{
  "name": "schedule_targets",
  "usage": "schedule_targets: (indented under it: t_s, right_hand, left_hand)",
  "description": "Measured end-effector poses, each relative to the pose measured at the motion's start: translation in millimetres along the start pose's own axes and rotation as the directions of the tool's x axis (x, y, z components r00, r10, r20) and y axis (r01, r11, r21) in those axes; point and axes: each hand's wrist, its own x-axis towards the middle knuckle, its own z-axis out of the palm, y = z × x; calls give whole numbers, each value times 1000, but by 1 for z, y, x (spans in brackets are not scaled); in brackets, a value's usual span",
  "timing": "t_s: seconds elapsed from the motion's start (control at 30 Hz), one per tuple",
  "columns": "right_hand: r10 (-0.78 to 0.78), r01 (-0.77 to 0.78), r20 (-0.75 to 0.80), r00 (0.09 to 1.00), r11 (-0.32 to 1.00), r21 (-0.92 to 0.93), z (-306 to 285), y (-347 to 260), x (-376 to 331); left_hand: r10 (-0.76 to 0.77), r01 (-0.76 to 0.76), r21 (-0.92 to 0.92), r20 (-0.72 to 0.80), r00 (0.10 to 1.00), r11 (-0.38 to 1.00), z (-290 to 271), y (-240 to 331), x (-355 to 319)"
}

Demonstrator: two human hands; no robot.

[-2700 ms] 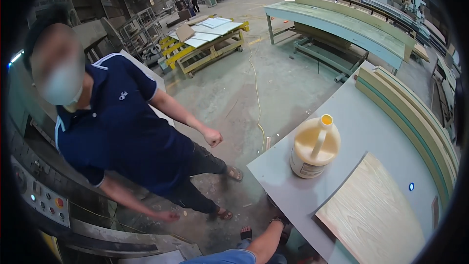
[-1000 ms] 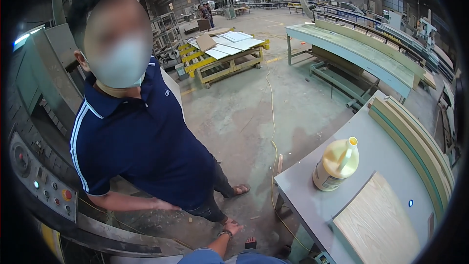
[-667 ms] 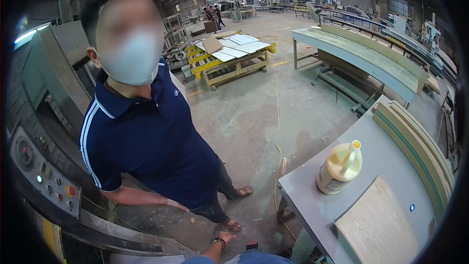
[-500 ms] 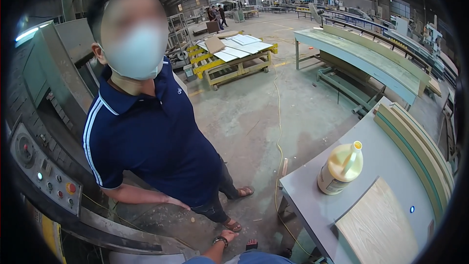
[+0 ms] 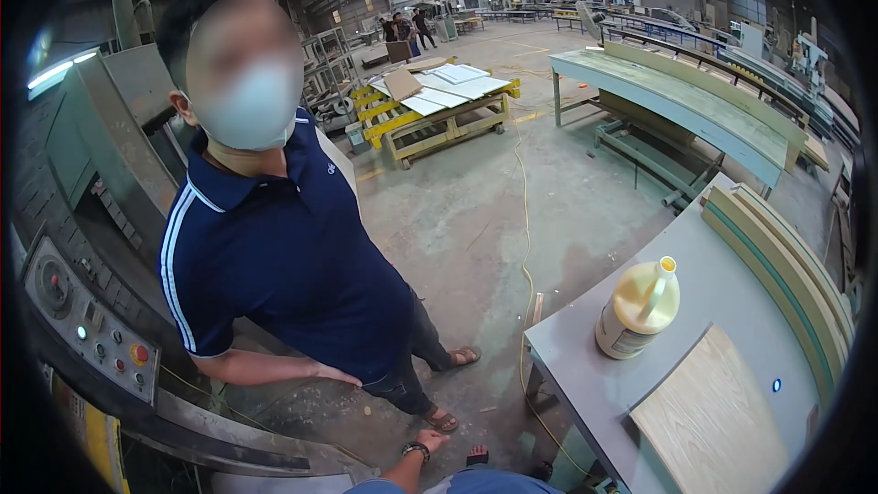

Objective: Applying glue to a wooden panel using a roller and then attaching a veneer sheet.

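My left hand (image 5: 431, 440), with a dark band at its wrist, hangs low near the lower edge. Its fingers look curled in, and I see nothing in them. It is close to the sandalled foot of a person in a navy polo shirt (image 5: 293, 265), who stands facing me. My right hand is out of view. To the right, a grey-topped table (image 5: 572, 334) bears a pale yellow jug (image 5: 637, 309), upright with its mouth uncapped. A curved wood-grain panel (image 5: 709, 407) lies nearer me on the same table.
At the left stands a machine with a control panel (image 5: 91, 320). Curved boards (image 5: 777, 279) are stacked along the table's right side. A yellow cord (image 5: 526, 247) runs over the floor. Farther off are a yellow trolley (image 5: 448, 128) with panels and a long workbench (image 5: 668, 96).
The view has shifted slightly. The person opposite leans a little differently, with one hand still by the hip. My left hand stays low, and the jug and panel stay on the table.
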Motion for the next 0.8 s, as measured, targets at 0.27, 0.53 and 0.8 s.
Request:
schedule_targets:
  t_s: [0.27,0.53,0.8]
  right_hand:
    - [-58,57,-17,998,995,-80,-31,-14,-7]
    - [-124,116,-40,991,980,-160,-51,-29,-4]
    - [-149,135,-35,988,958,-252,-48,-17,-19]
  left_hand:
    - [-42,44,-39,47,998,998,-4,0,-4]
    - [-57,57,-23,10,998,998,-9,-7,-14]
    - [-78,78,-17,-11,997,997,-7,-9,-26]
